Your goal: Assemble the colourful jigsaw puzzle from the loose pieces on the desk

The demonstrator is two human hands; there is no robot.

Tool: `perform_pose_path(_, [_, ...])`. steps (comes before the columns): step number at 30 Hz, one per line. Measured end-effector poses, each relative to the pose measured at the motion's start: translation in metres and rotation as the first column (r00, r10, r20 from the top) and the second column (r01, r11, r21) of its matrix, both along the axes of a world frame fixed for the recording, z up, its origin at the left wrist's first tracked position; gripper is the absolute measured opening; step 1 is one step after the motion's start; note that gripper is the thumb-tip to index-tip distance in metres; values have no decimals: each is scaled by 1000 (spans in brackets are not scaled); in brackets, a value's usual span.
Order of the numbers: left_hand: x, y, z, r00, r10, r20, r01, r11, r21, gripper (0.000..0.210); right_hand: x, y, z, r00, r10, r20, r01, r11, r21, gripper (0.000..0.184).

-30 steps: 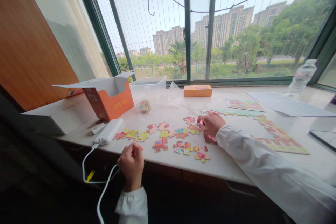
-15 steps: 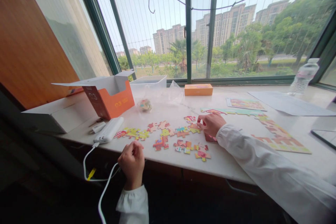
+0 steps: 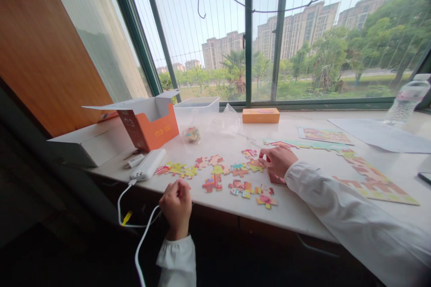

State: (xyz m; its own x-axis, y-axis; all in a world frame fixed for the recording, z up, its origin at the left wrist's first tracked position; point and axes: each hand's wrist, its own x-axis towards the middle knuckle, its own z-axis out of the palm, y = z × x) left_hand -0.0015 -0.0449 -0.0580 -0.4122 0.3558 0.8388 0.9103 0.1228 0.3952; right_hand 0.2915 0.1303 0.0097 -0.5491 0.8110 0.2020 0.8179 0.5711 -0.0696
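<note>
My left hand (image 3: 176, 206) is closed in a loose fist at the front edge of the table; whether anything is inside it is hidden. Over the loose pieces, my right hand (image 3: 279, 160) has its fingers bent together at the right edge of a yellow puzzle piece (image 3: 254, 166). A dark red flat piece (image 3: 276, 180) lies partly under that hand. Several loose puzzle pieces (image 3: 238, 169) are scattered to its left, among them a piece with a pink pig face (image 3: 267, 200). To the right lies a partly joined puzzle border (image 3: 387, 184).
An orange and white box (image 3: 153, 128) stands open at the left, beside a white power bank (image 3: 148, 164) with a cable hanging off the edge. Behind are a clear plastic tub (image 3: 197, 105), a small orange box (image 3: 261, 115), a picture card (image 3: 323, 135) and a water bottle (image 3: 407, 98).
The whole view has shifted, so things appear slightly farther right. Both hands keep about the same place and pose relative to the pieces.
</note>
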Motion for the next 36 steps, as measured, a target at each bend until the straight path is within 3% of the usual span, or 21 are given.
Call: perform_pose_path(36, [1,-3,0,999,-11,34,12,999,-45,36,0,-1,-3,1000,27,-10,-26,1000,17,23])
